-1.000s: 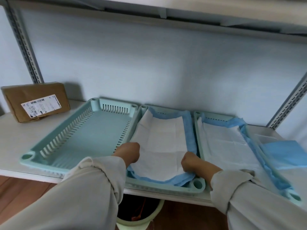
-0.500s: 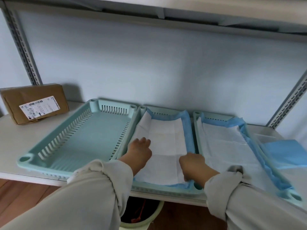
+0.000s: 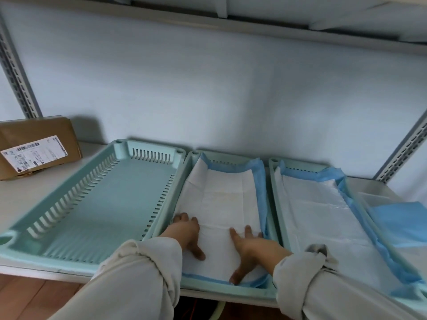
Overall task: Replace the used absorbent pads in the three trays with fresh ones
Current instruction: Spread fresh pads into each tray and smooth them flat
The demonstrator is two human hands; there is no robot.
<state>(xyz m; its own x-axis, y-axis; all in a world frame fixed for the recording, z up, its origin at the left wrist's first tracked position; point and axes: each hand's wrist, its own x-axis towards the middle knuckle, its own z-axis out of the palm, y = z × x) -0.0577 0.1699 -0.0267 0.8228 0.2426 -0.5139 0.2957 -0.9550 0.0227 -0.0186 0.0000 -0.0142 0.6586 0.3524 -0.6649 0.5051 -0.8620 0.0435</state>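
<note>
1. Both hands are now lying flat in the middle tray (image 3: 231, 294). A second ago they were curled at its near end, tucking the edge of the pad; half a second ago they were beginning to open.
2. The left hand (image 3: 187, 232) is resting palm down on the left part of the white pad (image 3: 226, 199), fingers spread and gripping nothing. The right hand (image 3: 249, 248) is doing the same on the near right part, thumb reaching toward the blue border at the front; it too is holding nothing.
3. I'm reading this as smoothing: the pad is sitting inside the middle tray with its blue edges riding up the far and right walls, so this tray appears lined.
4. The right tray (image 3: 273, 181) is also carrying a white pad with a blue edge (image 3: 323, 211), somewhat rumpled along its right side.
5. The left tray (image 3: 13, 237) is standing bare, so it seems to be the one remaining.
6. A folded blue pad (image 3: 402, 220) is waiting on the shelf (image 3: 30, 195) just right of the trays, probably the next fresh one.
7. A cardboard box (image 3: 37, 146) is sitting at the far left, well apart from the work.
</note>
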